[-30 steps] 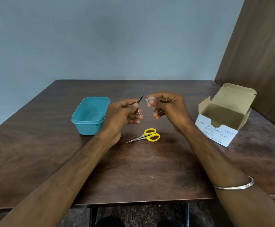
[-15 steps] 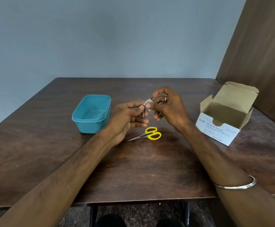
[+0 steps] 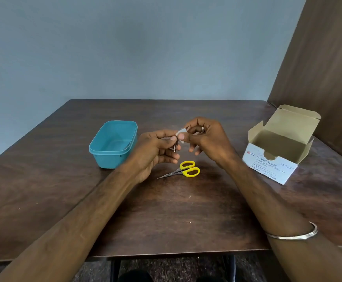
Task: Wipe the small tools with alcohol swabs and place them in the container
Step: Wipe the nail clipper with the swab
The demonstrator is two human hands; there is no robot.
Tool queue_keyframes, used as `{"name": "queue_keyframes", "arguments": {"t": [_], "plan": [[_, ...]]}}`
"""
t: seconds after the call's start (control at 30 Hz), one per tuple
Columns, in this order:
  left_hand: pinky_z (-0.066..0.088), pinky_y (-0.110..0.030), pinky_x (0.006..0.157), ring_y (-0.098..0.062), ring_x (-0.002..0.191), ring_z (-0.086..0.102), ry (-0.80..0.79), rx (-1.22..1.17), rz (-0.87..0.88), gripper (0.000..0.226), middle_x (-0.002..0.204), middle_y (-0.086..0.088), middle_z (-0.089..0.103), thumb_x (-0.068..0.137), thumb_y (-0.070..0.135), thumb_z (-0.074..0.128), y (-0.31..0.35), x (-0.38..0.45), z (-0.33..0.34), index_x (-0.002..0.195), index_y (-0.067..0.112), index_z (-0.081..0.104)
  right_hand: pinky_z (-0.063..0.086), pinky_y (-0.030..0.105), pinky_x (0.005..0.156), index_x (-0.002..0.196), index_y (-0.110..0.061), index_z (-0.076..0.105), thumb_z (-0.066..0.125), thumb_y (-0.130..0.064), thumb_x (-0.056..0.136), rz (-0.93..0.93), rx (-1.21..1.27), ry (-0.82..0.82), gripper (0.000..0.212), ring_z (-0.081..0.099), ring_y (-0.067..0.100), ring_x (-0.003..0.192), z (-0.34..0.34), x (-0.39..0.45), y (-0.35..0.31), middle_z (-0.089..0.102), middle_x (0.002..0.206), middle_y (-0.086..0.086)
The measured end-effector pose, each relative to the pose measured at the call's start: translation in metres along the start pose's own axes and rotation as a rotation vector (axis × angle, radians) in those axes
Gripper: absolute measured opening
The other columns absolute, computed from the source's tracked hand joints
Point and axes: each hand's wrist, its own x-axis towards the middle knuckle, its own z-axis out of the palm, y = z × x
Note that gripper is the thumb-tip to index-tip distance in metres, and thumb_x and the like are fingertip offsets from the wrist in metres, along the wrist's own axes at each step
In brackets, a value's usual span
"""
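Head view: left hand (image 3: 156,151) pinches small metal tool (image 3: 175,146), right hand (image 3: 206,139) pinches swab (image 3: 181,133) on it; loose grip could drop tool onto table (image 3: 186,210), missing tub (image 3: 113,143).

Bare forearms, silver bangle (image 3: 294,235) on right wrist, finger ring (image 3: 203,129)

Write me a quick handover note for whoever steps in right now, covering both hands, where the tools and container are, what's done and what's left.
Left hand: pinching a small metal tool, mostly hidden by fingers.
Right hand: pressing a white alcohol swab against that tool, mid-wipe.
Yellow-handled scissors: lying on the table below the hands, not held.
Teal container: left of the hands; no tool visible inside.
Swab box: open, at right.
Done: wiping of the first tool under way.
Left: finish it, put it in the container, then wipe and store the scissors.
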Motion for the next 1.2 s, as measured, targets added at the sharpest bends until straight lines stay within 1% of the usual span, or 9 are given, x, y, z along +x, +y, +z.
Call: {"name": "queue_keyframes", "arguments": {"t": [0.17, 0.27, 0.37, 0.47, 0.57, 0.7, 0.93, 1.07, 1.2], "plan": [[0.057, -0.031, 0.058, -0.021, 0.063, 0.066, 0.007, -0.014, -0.003, 0.024, 0.083, -0.012, 0.069, 0.097, 0.003, 0.054, -0.0003, 0.0005, -0.0007, 0.117, 0.007, 0.067, 0.046, 0.029, 0.047, 0.089, -0.012, 0.074, 0.073, -0.018, 0.09, -0.024, 0.0, 0.018, 0.006, 0.06, 0.022, 0.05, -0.0007, -0.0006, 0.0001, 0.075, 0.082, 0.004], [0.057, -0.031, 0.058, -0.021, 0.064, 0.066, 0.007, -0.009, -0.007, 0.025, 0.083, -0.012, 0.07, 0.097, 0.003, 0.054, -0.0005, 0.0005, -0.0012, 0.118, 0.007, 0.067, 0.047, 0.029, 0.047, 0.088, -0.014, 0.073, 0.067, -0.018, 0.094, -0.03, 0.004, 0.007, 0.01, 0.061, 0.024, 0.052, -0.0013, -0.0006, -0.0001, 0.074, 0.082, -0.001], [0.056, -0.031, 0.058, -0.022, 0.064, 0.066, 0.005, -0.004, -0.01, 0.025, 0.083, -0.013, 0.069, 0.097, 0.003, 0.053, -0.0005, 0.0009, -0.002, 0.118, 0.006, 0.067, 0.047, 0.029, 0.047, 0.09, -0.01, 0.072, 0.073, -0.015, 0.089, -0.023, 0.006, -0.002, 0.005, 0.061, 0.024, 0.053, -0.0004, -0.0015, -0.0007, 0.072, 0.079, 0.001], [0.056, -0.031, 0.057, -0.021, 0.064, 0.065, 0.001, -0.002, -0.006, 0.025, 0.084, -0.013, 0.069, 0.098, 0.002, 0.052, 0.0002, 0.0013, -0.003, 0.117, 0.005, 0.067, 0.046, 0.029, 0.046, 0.09, -0.005, 0.072, 0.078, -0.014, 0.085, -0.025, 0.004, 0.016, 0.012, 0.06, 0.023, 0.051, 0.001, -0.0017, -0.0016, 0.072, 0.08, 0.005], [0.056, -0.032, 0.058, -0.022, 0.065, 0.066, 0.006, 0.007, -0.004, 0.025, 0.087, -0.013, 0.069, 0.098, 0.003, 0.053, 0.0007, 0.0012, -0.0031, 0.117, 0.009, 0.067, 0.046, 0.029, 0.048, 0.089, -0.011, 0.073, 0.072, -0.016, 0.09, -0.032, 0.017, 0.016, 0.006, 0.06, 0.024, 0.051, 0.0009, -0.0015, -0.0018, 0.074, 0.083, 0.006], [0.057, -0.032, 0.059, -0.022, 0.065, 0.066, 0.01, 0.006, -0.008, 0.025, 0.089, -0.014, 0.071, 0.097, 0.003, 0.054, 0.0, 0.0014, -0.002, 0.115, 0.011, 0.069, 0.047, 0.029, 0.048, 0.085, -0.017, 0.072, 0.064, -0.017, 0.096, -0.053, 0.002, 0.003, 0.015, 0.06, 0.026, 0.053, 0.0002, -0.002, -0.0012, 0.074, 0.084, 0.003], [0.059, -0.035, 0.065, -0.025, 0.076, 0.069, 0.026, 0.009, -0.015, 0.025, 0.102, -0.016, 0.071, 0.093, 0.0, 0.059, -0.0025, 0.0064, -0.0021, 0.111, 0.012, 0.073, 0.046, 0.028, 0.046, 0.089, -0.009, 0.07, 0.062, -0.012, 0.097, -0.065, -0.033, 0.028, 0.011, 0.059, 0.021, 0.05, 0.002, -0.0011, 0.0023, 0.072, 0.083, 0.006], [0.058, -0.033, 0.065, -0.025, 0.077, 0.07, 0.027, 0.015, 0.008, 0.033, 0.094, -0.014, 0.071, 0.088, -0.005, 0.063, -0.0036, 0.0079, -0.0017, 0.117, 0.01, 0.07, 0.045, 0.026, 0.045, 0.091, -0.011, 0.069, 0.06, -0.01, 0.098, -0.066, -0.014, 0.024, 0.011, 0.057, 0.02, 0.047, 0.0023, 0.0006, 0.0031, 0.071, 0.077, 0.0], [0.06, -0.032, 0.067, -0.027, 0.08, 0.073, 0.12, 0.021, 0.021, 0.031, 0.095, -0.013, 0.073, 0.088, -0.006, 0.064, -0.0039, 0.0091, -0.0021, 0.116, 0.008, 0.07, 0.046, 0.026, 0.044, 0.1, -0.01, 0.066, 0.064, -0.009, 0.095, -0.008, 0.1, 0.011, 0.005, 0.057, 0.019, 0.044, 0.0029, 0.0016, 0.0008, 0.073, 0.081, 0.009]]}}
